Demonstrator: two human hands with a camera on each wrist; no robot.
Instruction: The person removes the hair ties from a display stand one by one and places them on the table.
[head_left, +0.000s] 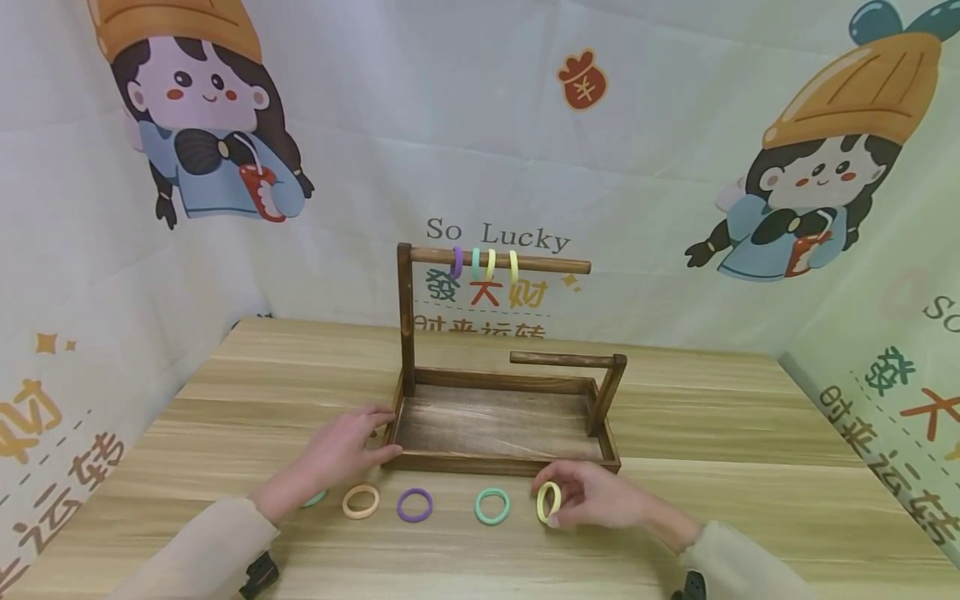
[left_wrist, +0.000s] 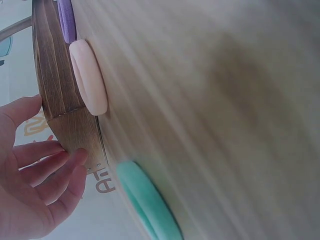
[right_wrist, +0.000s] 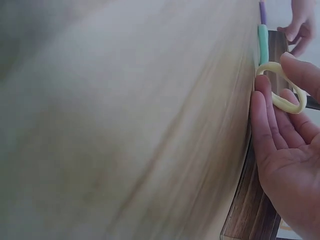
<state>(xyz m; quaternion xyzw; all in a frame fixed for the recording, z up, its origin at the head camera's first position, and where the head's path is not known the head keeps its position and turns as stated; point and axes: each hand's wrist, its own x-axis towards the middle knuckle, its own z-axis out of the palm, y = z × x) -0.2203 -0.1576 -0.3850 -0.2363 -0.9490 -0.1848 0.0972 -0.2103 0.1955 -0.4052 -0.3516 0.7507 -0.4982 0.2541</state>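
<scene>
Here, a yellow ring (head_left: 540, 503) is pinched by the right hand (head_left: 592, 496) in front of the wooden tray (head_left: 487, 460). The tray's left end is touched by the left hand (head_left: 348, 448), with its thumb and fingers spread. Four rings (head_left: 491, 265) are hung on the high bar (head_left: 553, 264).

The person is wearing a plain cream left sleeve (head_left: 198, 550) and a matching right sleeve (head_left: 746, 567) — a blocky black device (head_left: 260, 575) is showing beside the left cuff (head_left: 253, 521), another dark piece (head_left: 693, 587) beside the right cuff (head_left: 699, 546).
</scene>
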